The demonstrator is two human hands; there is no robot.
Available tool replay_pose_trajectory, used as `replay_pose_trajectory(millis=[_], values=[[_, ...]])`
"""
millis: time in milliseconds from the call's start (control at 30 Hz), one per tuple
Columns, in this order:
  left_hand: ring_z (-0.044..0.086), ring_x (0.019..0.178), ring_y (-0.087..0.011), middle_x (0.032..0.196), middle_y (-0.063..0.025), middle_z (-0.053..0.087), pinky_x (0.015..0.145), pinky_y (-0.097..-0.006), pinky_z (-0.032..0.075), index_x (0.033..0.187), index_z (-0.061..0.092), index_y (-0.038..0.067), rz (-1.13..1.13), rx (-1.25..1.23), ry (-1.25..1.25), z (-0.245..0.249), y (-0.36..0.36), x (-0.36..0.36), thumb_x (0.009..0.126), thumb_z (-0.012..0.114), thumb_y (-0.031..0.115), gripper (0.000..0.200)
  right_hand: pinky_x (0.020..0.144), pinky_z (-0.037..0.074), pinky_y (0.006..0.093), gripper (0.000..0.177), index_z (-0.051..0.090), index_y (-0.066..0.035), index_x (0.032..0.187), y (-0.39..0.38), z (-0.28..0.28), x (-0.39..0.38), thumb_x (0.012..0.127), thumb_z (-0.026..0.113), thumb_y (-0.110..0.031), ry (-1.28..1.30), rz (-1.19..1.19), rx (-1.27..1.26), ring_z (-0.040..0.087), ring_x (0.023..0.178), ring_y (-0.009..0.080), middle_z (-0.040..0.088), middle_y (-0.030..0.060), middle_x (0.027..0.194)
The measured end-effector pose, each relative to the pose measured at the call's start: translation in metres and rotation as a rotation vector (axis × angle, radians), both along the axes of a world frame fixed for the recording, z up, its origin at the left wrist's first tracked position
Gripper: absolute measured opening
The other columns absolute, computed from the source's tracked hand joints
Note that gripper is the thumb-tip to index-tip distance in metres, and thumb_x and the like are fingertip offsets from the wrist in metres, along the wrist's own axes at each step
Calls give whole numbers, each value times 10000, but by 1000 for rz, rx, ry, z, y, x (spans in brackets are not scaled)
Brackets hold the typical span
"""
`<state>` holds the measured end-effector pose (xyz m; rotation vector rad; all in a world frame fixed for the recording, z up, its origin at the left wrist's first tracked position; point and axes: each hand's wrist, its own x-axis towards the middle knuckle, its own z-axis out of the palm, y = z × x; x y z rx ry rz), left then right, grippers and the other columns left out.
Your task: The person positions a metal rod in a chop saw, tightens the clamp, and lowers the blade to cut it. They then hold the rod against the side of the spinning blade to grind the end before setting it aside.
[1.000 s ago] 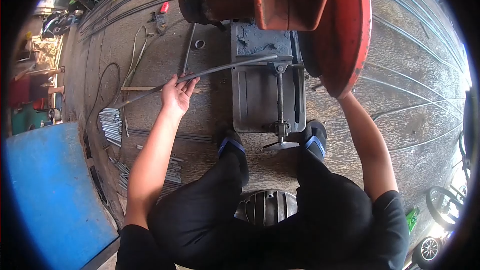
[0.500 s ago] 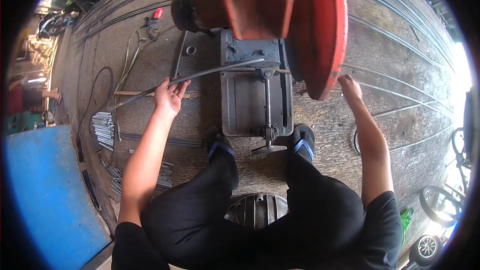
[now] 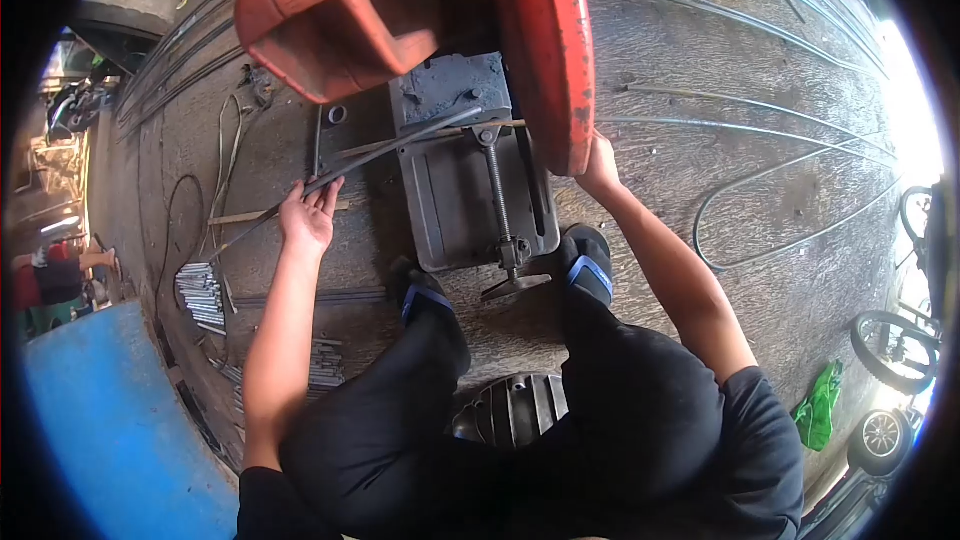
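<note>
My left hand [image 3: 308,215], palm up, has its fingers curled around a long grey metal rod [image 3: 385,150]. The rod slants upward, its far end lying over the vise of a chop saw. My right hand [image 3: 600,165] is at the lower edge of the saw's red blade guard [image 3: 568,50], which hides its fingers. Between my feet stands the saw's grey base [image 3: 450,205], with a threaded clamp screw [image 3: 497,185] and a handle [image 3: 516,287]. A thinner rod [image 3: 508,123] crosses the vise near the screw's top.
Cut rod pieces [image 3: 200,295] lie in a pile at left, near a blue panel [image 3: 105,410]. Long rods [image 3: 740,125] stretch across the floor at right. A metal ring [image 3: 337,114] lies left of the saw. A green bag [image 3: 820,408] and wheels [image 3: 880,435] are at lower right.
My right hand has moved left, in to the blade guard. My left hand still holds the rod. The view has shifted, so the saw appears farther left.
</note>
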<state>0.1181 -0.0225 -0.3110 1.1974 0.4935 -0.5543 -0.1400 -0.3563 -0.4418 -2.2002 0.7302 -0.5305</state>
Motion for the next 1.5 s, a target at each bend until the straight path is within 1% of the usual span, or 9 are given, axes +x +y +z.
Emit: replay_pose_trajectory(millis=[300,367,500,700,800,933,1100,1333,1500], values=[[551,1087,-406,1165,-281,494,906,-342,530,997,404,-38,41,35,-33,-4,4,4,985,382,209,248,858,464,358,299,583,-47,1100,24,-42,63,817,589,-143,-63,370,247,583,1007,274,606,161,1095],[559,1076,-401,1162,-273,499,893,-341,530,1007,398,-29,41,47,-27,-9,6,6,985,378,218,249,629,479,345,196,563,-61,1084,25,-50,72,894,520,-85,-328,321,-86,607,716,228,591,98,794],[584,1036,-376,1155,-248,516,829,-332,542,1022,402,-7,54,59,-18,-26,10,14,982,372,233,246,682,482,362,182,556,-42,1067,32,-11,64,896,516,-86,-115,292,324,618,778,253,597,127,817],[611,967,-366,1119,-245,546,773,-338,560,1051,394,-2,41,151,-44,-56,14,38,971,382,223,239,691,504,293,260,570,9,1094,22,-8,8,865,587,-113,-167,-151,60,629,798,187,658,94,930],[611,964,-364,1135,-251,543,763,-338,563,1097,377,-9,-12,173,-66,-58,9,40,972,380,223,264,550,492,244,264,543,0,1124,-7,-18,-18,873,580,-73,-380,-555,870,612,657,148,645,107,885],[644,890,-351,1086,-267,563,698,-323,575,1099,385,-47,-52,186,-80,-59,-7,38,978,387,227,300,624,518,300,345,512,-14,1187,-45,-43,-50,864,590,-108,-269,-652,997,634,764,192,625,108,969],[643,898,-352,1089,-268,558,690,-314,583,1141,375,-65,-126,147,18,-96,-19,46,988,384,242,343,1042,353,444,512,271,-75,1399,-131,-111,-67,966,459,-270,-659,-327,1530,401,1275,313,366,172,1421],[620,951,-331,1115,-244,538,775,-346,588,1149,383,-100,-155,-5,175,-130,-33,24,986,420,290,424,919,490,429,264,417,4,1214,-205,-209,-88,998,361,-138,-713,-197,1334,585,1043,297,585,148,1099],[591,987,-315,1131,-235,523,868,-371,553,1113,431,-84,-198,-57,163,-135,-49,15,983,432,278,384,857,515,396,249,534,43,1067,-123,-95,-34,991,388,-144,-666,-495,1570,607,968,292,597,161,1011]])
